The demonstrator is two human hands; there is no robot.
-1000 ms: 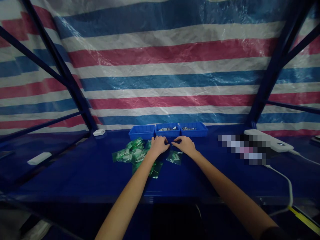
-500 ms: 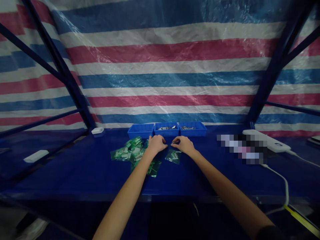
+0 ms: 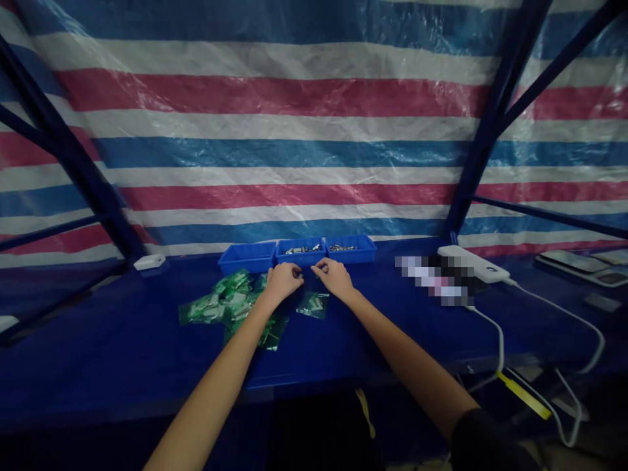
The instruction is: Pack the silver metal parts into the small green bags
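My left hand (image 3: pixel 286 281) and right hand (image 3: pixel 334 278) are over the desk (image 3: pixel 318 356), near each other but apart, before the middle bin (image 3: pixel 301 259). The fingers of both are curled narrow; I cannot tell whether they hold anything. One bag (image 3: pixel 313 305) lies on the desk, nearer me than the gap between my hands. A pile (image 3: pixel 209 309) of green bags lies left, partly hidden by my left arm (image 3: pixel 216 392).
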